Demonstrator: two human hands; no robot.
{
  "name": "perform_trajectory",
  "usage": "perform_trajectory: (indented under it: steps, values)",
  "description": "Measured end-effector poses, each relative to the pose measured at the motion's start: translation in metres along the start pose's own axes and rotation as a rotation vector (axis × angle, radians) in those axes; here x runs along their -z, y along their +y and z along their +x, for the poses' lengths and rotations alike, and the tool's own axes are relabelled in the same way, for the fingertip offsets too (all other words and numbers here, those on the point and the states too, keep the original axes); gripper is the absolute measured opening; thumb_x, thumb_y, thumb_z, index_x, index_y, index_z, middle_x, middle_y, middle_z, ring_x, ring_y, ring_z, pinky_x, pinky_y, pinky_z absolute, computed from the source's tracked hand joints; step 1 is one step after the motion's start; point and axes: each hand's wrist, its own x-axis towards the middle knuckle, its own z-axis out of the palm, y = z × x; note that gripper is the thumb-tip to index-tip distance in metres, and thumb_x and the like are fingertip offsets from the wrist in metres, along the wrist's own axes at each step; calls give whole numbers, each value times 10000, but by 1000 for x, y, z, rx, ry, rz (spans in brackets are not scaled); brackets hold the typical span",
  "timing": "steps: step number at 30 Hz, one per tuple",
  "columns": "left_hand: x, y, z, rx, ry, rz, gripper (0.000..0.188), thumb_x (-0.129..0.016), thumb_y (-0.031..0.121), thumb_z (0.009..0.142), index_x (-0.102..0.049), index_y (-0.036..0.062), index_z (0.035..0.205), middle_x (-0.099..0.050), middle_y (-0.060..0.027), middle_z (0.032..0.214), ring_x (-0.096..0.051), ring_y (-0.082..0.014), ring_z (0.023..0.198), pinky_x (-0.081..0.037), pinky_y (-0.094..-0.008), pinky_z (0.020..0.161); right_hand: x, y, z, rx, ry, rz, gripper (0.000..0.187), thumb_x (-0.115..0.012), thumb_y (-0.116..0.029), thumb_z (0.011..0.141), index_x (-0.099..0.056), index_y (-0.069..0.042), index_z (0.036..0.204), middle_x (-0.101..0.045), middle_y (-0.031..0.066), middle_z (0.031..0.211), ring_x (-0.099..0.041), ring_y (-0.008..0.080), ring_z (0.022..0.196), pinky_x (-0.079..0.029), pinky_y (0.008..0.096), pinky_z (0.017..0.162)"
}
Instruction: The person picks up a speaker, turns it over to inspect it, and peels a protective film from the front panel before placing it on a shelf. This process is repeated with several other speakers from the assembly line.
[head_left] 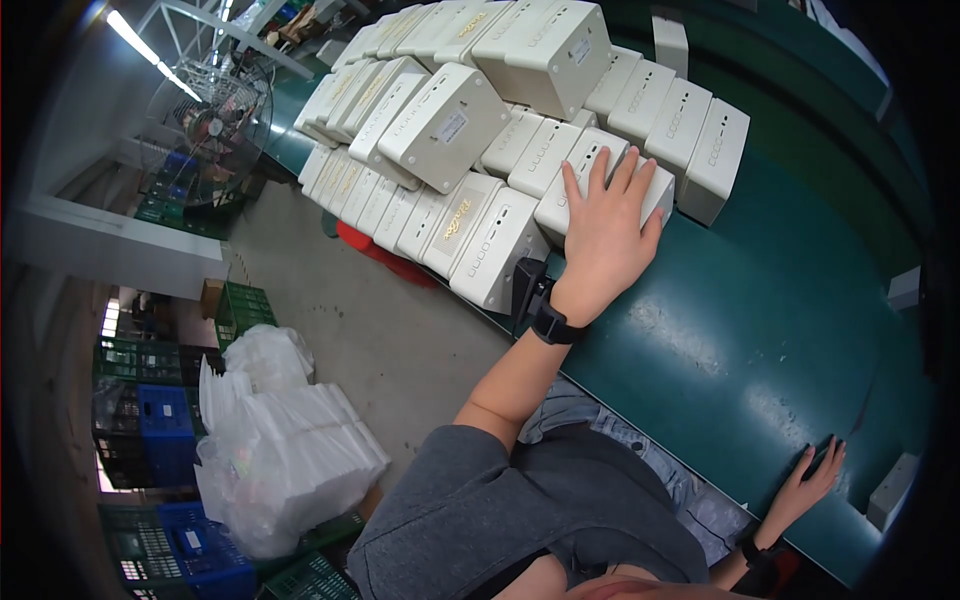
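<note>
My left hand [612, 230] is spread over a cream-white box-shaped device [556, 210], its fingers stretched apart and touching the device. That device stands at the near right end of a block of similar ones, some bearing gold lettering. Nearby, a white device [505, 250] shows a row of small ports and buttons along its narrow face. Other white devices [445, 130] lie tilted on top of the rows. Far to the right, my right hand [815, 478] rests on the green tabletop [720, 350] with extended fingers and nothing in it.
A large fan [214, 125] stands at the upper left. On the floor at left, a plastic-wrapped stack of white sheets [300, 460] sits beside blue crates [165, 410] and green crates [245, 303]. A red object [375, 252] shows under the table edge. Pale blocks [892, 490] lie at far right.
</note>
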Motion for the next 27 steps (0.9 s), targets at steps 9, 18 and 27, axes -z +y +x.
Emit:
perform_trajectory:
  steps: [9, 18, 27]
  values:
    - [-8, 5, 9, 22, 156, -18, 372, -601, 228, 822, -556, 71, 1156, -483, -111, 1304, -349, -361, 1281, -162, -606, 1070, 6, -2, -1, -4, 27, 71, 421, -484, -295, 950, -483, -83, 1313, -417, 126, 1406, -363, 312, 1306, -217, 471, 1088]
    - [24, -7, 8, -92, -9, -135, 352, -580, 235, 880, -551, 21, 1158, -508, -160, 1262, -395, -344, 1259, -221, -520, 1073, 14, -21, 4, -80, -4, 72, 415, -490, -256, 939, -474, -80, 1315, -402, 117, 1412, -331, 289, 1329, -187, 460, 1107]
    - [111, 27, 80, -209, -144, -442, 295, -606, 169, 881, -582, 0, 1121, -644, -116, 1077, -603, -214, 1012, -433, -299, 919, 16, -19, 4, -116, -33, 73, 425, -492, -245, 932, -458, -83, 1323, -369, 108, 1435, -306, 273, 1348, -166, 453, 1117]
